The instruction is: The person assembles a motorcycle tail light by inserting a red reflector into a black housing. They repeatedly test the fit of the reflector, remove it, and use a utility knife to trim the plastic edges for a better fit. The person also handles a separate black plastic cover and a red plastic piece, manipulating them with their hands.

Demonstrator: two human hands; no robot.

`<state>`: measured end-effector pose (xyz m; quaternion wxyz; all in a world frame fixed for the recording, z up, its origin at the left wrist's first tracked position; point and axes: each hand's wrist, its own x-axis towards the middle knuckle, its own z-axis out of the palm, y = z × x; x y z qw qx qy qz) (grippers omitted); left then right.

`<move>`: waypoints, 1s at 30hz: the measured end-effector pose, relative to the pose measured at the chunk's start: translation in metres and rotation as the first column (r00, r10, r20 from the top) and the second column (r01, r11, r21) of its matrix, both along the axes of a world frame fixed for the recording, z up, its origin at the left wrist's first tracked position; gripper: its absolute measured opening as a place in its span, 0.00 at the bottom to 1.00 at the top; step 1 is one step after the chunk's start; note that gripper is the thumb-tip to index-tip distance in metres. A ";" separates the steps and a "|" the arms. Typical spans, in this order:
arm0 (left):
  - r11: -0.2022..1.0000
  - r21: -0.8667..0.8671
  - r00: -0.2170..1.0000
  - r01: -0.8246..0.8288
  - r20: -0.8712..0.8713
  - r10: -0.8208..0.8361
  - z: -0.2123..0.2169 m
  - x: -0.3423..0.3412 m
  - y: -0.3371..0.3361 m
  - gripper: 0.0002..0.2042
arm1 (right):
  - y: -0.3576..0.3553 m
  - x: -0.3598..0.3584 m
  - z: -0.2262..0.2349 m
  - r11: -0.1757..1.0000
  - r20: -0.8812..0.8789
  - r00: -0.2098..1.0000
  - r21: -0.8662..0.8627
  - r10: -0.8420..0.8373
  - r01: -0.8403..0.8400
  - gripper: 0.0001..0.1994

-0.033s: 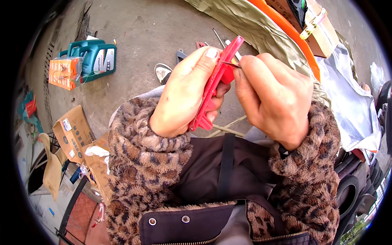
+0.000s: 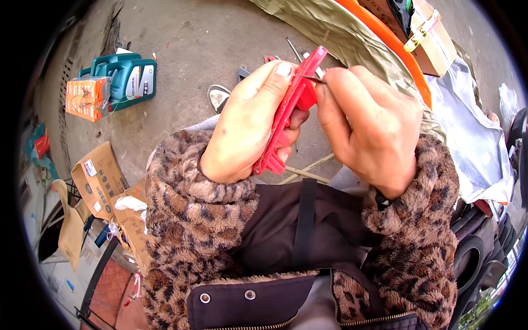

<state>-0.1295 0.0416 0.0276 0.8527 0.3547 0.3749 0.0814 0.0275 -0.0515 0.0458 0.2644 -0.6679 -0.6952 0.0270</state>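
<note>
My left hand (image 2: 239, 124) is wrapped round a long red plastic part (image 2: 281, 118), thumb on its near face and fingers behind it. The part is tilted, its upper end leaning right, and blocky lugs stick out from its right side. My right hand (image 2: 377, 124) pinches a thin, dark, pointed metal piece (image 2: 314, 80) between thumb and forefinger. Its tip reaches the part's upper edge; whether it touches cannot be made out. The rest of this metal piece is hidden in my fingers.
Teal jugs (image 2: 132, 82) and an orange box (image 2: 82, 99) stand on the floor at left. Opened cardboard boxes (image 2: 98, 173) lie nearer. A green tarp (image 2: 308, 25) spreads ahead, and black tyres (image 2: 467, 258) lie at right. A shoe (image 2: 219, 98) shows beside my left hand.
My right hand and the thin metal piece have shifted slightly away from me along the red part. The red part has moved very little.
</note>
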 end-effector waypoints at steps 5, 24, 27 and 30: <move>0.999 -0.003 0.999 0.045 -0.008 -0.045 0.006 0.000 -0.002 0.17 | 0.013 0.037 -0.013 0.949 0.134 0.943 0.126 -0.304 0.288 0.10; 0.996 -0.042 0.997 0.074 0.024 -0.073 0.006 0.003 -0.002 0.17 | 0.011 0.030 -0.011 0.962 0.098 0.957 0.017 -0.273 0.273 0.05; 0.988 -0.149 0.999 0.029 0.043 -0.022 -0.002 0.000 0.001 0.16 | 0.006 0.021 -0.006 0.978 0.001 0.981 0.084 -0.192 0.191 0.06; 0.981 -0.190 0.997 0.034 0.081 -0.019 -0.002 -0.004 0.004 0.17 | 0.001 0.007 0.000 0.997 -0.065 0.997 0.067 0.047 -0.042 0.04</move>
